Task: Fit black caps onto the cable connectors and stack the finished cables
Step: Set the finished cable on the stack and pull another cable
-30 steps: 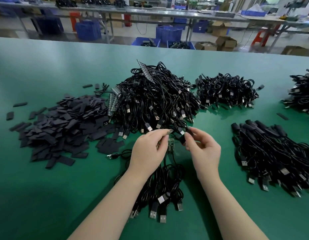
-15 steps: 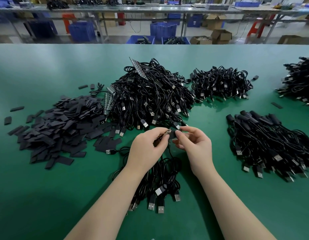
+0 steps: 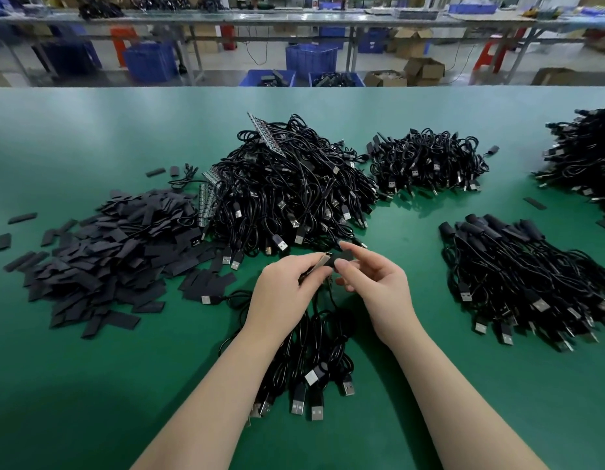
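My left hand (image 3: 287, 293) grips the connector ends of a bundle of black cables (image 3: 314, 354), which hangs down toward me with its USB plugs lying on the mat. One small connector board (image 3: 323, 261) sticks out of that hand. My right hand (image 3: 372, 283) pinches a black cap (image 3: 341, 257) between thumb and forefinger, right at the tip of that connector. A heap of flat black caps (image 3: 101, 252) lies to the left. The stack of capped cables (image 3: 524, 276) lies to the right.
A large pile of uncapped cables (image 3: 294, 191) sits just beyond my hands, with a smaller pile (image 3: 429, 164) behind it and another (image 3: 585, 157) at the far right. All rest on a green mat (image 3: 74, 385). Benches, blue crates and boxes stand beyond the table's far edge.
My hands have drawn together and the right hand has brought the black cap up against the connector held by the left hand. The bundle has shifted slightly with them.
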A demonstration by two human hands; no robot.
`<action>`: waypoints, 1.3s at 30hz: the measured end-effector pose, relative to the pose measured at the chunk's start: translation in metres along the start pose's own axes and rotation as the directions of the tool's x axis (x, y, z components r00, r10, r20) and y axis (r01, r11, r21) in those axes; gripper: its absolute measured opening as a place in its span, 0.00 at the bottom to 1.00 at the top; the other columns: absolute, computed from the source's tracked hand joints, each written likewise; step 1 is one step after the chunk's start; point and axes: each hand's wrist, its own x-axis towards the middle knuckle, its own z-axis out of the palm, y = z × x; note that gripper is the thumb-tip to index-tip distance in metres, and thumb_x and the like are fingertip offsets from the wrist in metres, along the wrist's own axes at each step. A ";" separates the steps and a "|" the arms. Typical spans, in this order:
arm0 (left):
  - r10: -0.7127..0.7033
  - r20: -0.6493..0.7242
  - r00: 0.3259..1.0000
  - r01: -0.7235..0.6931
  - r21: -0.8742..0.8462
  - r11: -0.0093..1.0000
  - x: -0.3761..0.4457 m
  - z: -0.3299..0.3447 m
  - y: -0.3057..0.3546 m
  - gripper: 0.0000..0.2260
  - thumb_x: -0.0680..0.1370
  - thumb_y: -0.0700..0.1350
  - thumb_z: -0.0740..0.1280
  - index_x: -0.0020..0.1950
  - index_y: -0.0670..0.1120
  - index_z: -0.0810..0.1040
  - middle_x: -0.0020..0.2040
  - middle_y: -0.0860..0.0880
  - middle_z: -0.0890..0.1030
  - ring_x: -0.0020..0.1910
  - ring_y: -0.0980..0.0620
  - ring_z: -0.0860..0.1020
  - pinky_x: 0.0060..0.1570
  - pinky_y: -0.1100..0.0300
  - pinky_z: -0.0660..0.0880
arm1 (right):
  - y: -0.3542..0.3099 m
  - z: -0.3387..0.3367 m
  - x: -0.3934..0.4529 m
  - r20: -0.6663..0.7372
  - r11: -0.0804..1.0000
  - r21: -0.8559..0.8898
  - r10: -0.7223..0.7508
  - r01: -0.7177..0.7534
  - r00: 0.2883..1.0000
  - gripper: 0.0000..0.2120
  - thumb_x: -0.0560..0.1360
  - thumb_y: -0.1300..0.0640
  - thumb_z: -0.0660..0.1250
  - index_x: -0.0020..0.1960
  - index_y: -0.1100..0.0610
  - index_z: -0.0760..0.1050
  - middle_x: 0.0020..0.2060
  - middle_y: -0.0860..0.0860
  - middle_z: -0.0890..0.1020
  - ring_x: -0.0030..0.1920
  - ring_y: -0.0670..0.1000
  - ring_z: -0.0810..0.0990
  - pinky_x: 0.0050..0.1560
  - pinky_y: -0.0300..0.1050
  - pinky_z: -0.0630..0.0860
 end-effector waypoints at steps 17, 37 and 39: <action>0.035 -0.026 0.999 -0.035 -0.017 0.999 -0.002 0.001 0.002 0.09 0.78 0.57 0.62 0.48 0.55 0.80 0.40 0.57 0.82 0.40 0.54 0.80 0.39 0.48 0.77 | -0.003 0.004 -0.003 -0.030 0.998 -0.056 -0.035 0.033 0.999 0.12 0.73 0.62 0.75 0.41 0.45 0.87 0.37 0.47 0.87 0.38 0.42 0.83 0.42 0.33 0.77; 0.105 -0.064 0.992 -0.103 0.032 0.994 -0.001 -0.002 0.004 0.12 0.79 0.42 0.69 0.61 0.49 0.82 0.52 0.55 0.83 0.55 0.62 0.76 0.55 0.76 0.67 | -0.002 0.001 -0.002 -0.130 0.994 0.109 0.023 -0.009 0.991 0.04 0.76 0.63 0.71 0.43 0.56 0.81 0.39 0.53 0.87 0.44 0.52 0.87 0.45 0.40 0.81; 0.099 -0.064 0.993 -0.096 0.038 0.995 -0.001 -0.002 0.003 0.12 0.78 0.42 0.69 0.61 0.50 0.82 0.51 0.55 0.83 0.54 0.62 0.76 0.55 0.76 0.67 | -0.002 0.001 -0.003 -0.137 0.994 0.111 0.019 -0.004 0.990 0.04 0.76 0.64 0.70 0.43 0.57 0.80 0.38 0.53 0.87 0.44 0.51 0.87 0.45 0.40 0.81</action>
